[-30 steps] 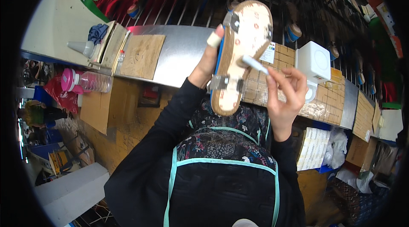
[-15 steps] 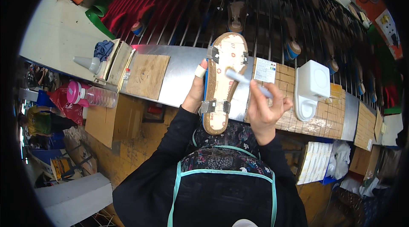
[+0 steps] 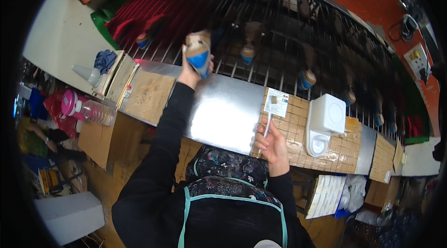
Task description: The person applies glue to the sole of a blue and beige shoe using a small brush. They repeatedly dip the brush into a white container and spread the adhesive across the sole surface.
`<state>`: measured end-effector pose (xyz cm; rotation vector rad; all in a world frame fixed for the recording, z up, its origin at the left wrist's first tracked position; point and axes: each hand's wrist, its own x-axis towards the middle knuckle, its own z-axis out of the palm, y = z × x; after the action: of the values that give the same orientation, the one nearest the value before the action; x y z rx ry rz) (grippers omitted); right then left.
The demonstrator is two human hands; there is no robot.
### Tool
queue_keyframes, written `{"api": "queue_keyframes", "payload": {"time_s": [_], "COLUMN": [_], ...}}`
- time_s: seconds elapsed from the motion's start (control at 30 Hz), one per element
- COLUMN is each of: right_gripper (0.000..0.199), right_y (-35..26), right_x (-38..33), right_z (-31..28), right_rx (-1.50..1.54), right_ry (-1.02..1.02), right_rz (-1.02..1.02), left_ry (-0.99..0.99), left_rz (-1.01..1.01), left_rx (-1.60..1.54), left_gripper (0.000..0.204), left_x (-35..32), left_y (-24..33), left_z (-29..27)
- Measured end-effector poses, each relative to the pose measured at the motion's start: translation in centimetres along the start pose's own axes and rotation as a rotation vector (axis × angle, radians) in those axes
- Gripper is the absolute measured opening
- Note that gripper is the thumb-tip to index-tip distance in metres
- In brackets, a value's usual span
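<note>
My left hand point(image 3: 188, 74) is closed around a sandal on a blue shoe last point(image 3: 199, 57), raised at the near edge of the rod conveyor. The sandal is smeared by motion, its blue end toward me. My right hand point(image 3: 273, 146) grips a small brush point(image 3: 267, 124) by its pale handle, brown bristles upward, in front of a printed label point(image 3: 276, 102). Close to its right, a white dispenser with a round cup point(image 3: 329, 117) stands on a taped cardboard sheet point(image 3: 298, 129).
Several sandals on blue lasts, one being a sandal point(image 3: 249, 45), lie across the conveyor rods point(image 3: 223, 57). A metal worktop point(image 3: 223, 113) spans the front, with a wooden board point(image 3: 148, 96) at left. Beyond that are a pink-lidded bottle point(image 3: 95, 110) and a grey cone point(image 3: 86, 73).
My left hand has carried the sandal away from me and leftward, over the conveyor edge, and turned it. The brush has left its sole; my right hand has drawn back, bristles now upward.
</note>
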<state>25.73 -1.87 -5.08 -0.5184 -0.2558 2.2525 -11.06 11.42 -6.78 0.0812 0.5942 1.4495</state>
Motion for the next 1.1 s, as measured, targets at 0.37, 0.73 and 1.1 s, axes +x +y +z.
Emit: {"api": "queue_keyframes", "payload": {"time_s": [0.37,0.73,1.1], "right_gripper": [0.027,0.042,0.069], "right_y": [0.2,-5.4,-7.3], "right_x": [0.8,15.8,31.6], "right_z": [0.1,3.4,3.4], "right_rx": [-0.074,-1.589,-2.324], "right_ry": [0.123,0.251,0.415], "right_rz": [0.027,-0.634,-0.722], "left_ry": [0.46,0.441,0.294], "left_rz": [0.593,0.819,1.016], "left_rx": [-0.093,0.038,0.944], "left_gripper": [0.05,0.087,0.058], "left_x": [8.8,3.2,-4.6], "left_y": [8.8,-1.9,-17.3], "left_z": [-3.0,3.3,5.1]}}
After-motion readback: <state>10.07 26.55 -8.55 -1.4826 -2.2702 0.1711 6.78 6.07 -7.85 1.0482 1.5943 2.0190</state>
